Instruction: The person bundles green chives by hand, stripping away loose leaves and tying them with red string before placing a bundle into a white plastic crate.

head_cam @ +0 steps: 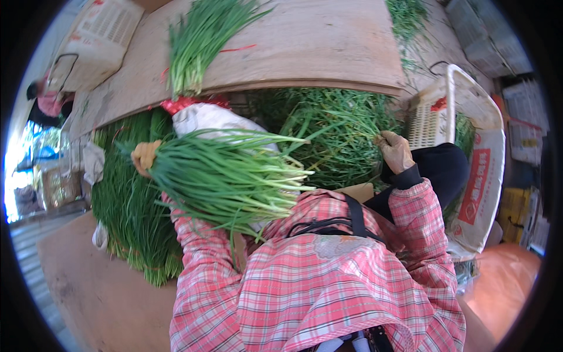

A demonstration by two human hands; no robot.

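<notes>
My left hand [146,158], in a tan glove, grips a large loose bunch of Chinese chives [228,176] by the leaf ends. Its pale stem ends fan out to the right across my lap. My right hand [396,152], also gloved, is closed around a few thin stalks at the edge of a heap of loose green and yellowed leaves [334,136]. Under the bunch, a white sack cloth [215,119] is partly covered. Another chive bundle [195,53] lies on the wooden board [308,44] in front of me, with red ties beside it.
Stacked chive bundles [136,198] stand on my left. On my right is a white plastic crate [451,105] with greens and a printed sack inside. Another crate [99,44] rests at the board's far left, near a seated person [50,103]. Leaf scraps [409,22] lie beyond the board.
</notes>
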